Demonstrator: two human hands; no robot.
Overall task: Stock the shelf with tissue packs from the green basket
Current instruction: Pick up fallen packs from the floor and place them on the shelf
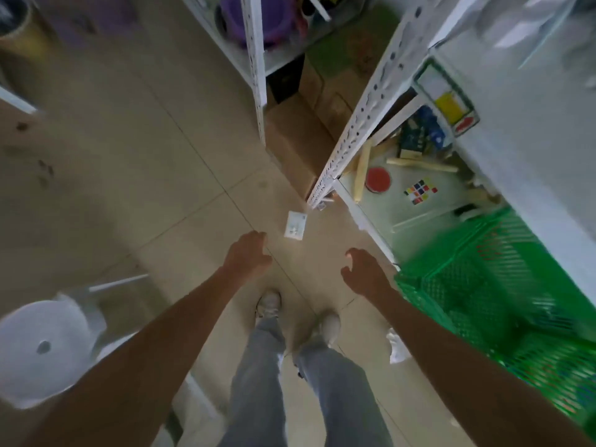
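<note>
One small white tissue pack point(296, 226) lies on the floor point(161, 188) beside the shelf point(346, 137), ahead of both empty, spread hands point(247, 255) point(364, 271). It looks light, soft and slippery; pinching its long edges should suit. The green basket point(483, 269) sits right.

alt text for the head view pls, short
Both bare hands, left hand and right hand, reach down empty and open over a beige tiled floor, toward a small white pack lying there. A green plastic lattice basket sits at right, beside a white metal shelf.
</note>
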